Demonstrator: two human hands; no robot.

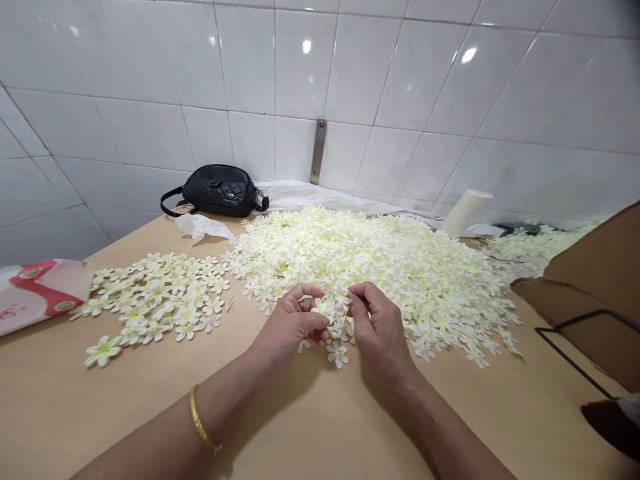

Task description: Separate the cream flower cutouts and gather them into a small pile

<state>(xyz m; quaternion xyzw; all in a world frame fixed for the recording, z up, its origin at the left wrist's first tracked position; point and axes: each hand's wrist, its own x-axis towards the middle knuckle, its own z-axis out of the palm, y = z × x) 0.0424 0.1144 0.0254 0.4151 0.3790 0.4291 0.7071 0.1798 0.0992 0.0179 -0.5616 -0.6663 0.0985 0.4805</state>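
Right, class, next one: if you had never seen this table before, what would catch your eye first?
Probably the big heap of pale flowers across the middle of the table, with the left hand and right hand at its near edge. Next, the black bag stands out against the white tiles, behind the heap and to its left.

Left packet (53, 295): cut off at left
Black bag (217, 190): lettering too small to read
Far white cloth (300, 192): partly behind flower heap (380, 260)
Left hand (293, 317): fingers partly hidden by held flower (324, 307)
Right hand (381, 327): fingertip contact unclear
Right cardboard (600, 287): cut off
Near-right dark object (613, 423): cut off, unidentifiable
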